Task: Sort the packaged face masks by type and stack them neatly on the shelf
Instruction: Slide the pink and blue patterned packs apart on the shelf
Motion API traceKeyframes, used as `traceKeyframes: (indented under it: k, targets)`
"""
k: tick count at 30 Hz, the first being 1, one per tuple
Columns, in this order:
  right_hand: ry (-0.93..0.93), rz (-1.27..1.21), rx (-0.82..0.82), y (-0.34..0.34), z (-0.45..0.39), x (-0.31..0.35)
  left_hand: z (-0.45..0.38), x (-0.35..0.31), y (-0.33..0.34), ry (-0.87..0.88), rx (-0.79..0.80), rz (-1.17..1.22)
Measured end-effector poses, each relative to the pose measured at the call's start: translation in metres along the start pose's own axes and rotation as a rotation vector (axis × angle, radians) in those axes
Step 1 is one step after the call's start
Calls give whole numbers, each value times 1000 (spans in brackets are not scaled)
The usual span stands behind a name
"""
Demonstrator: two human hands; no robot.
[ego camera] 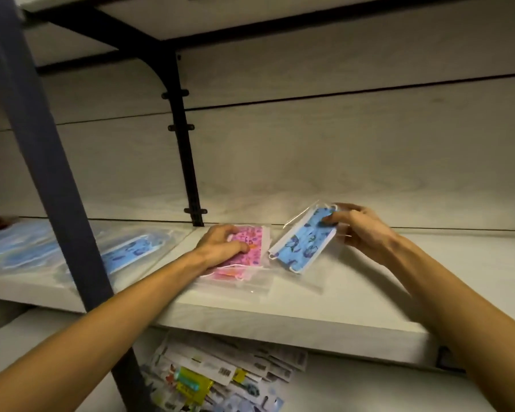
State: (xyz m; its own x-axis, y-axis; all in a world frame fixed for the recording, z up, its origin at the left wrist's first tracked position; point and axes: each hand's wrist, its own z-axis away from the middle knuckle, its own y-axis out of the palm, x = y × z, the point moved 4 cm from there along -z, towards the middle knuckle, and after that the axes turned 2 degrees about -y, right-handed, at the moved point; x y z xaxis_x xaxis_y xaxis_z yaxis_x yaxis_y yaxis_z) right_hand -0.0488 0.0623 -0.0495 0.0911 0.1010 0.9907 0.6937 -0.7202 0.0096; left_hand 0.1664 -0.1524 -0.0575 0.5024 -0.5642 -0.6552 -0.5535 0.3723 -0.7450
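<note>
A small stack of pink patterned masks (252,243) in clear wrappers lies on the white shelf (324,310), near its back. My left hand (220,245) rests on top of the pink stack, fingers curled over its left edge. My right hand (359,230) holds a blue patterned packaged mask (302,243) by its upper right corner, tilted and lifted just right of the pink stack. A pile of blue packaged masks (125,252) lies on the left part of the shelf, behind the post.
A dark blue upright post (42,162) crosses the left foreground. A black bracket (188,162) runs up the back wall. Below the shelf, several small carded packages (220,379) lie on a lower shelf. Another shelf board sits overhead.
</note>
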Motion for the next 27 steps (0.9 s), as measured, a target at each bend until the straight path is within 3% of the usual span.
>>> traceKeyframes:
  k: [3, 6, 8, 11, 17, 21, 23, 27]
  targets:
    - [-28, -33, -38, -5, 2, 4, -2, -4, 4, 33, 20, 119]
    - [-75, -99, -105, -7, 13, 13, 2, -8, -1, 106, -53, -25]
    - [-100, -163, -57, -6, 25, 24, 9, -11, -8, 203, -127, -109]
    - [-90, -202, 53, -1, 44, 43, 19, -16, -21, 307, -151, 25]
    - [-177, -126, 133, 57, 71, 67, 55, -35, -31, 239, 214, 664]
    - [-165, -136, 41, 92, 82, 64, 86, -20, -46, 258, 334, 663]
    - [-149, -140, 38, 111, 90, 61, 99, -2, -60, 318, 294, 633]
    - [-129, -167, 106, 160, 111, 55, 128, 37, -102, 587, 14, 334]
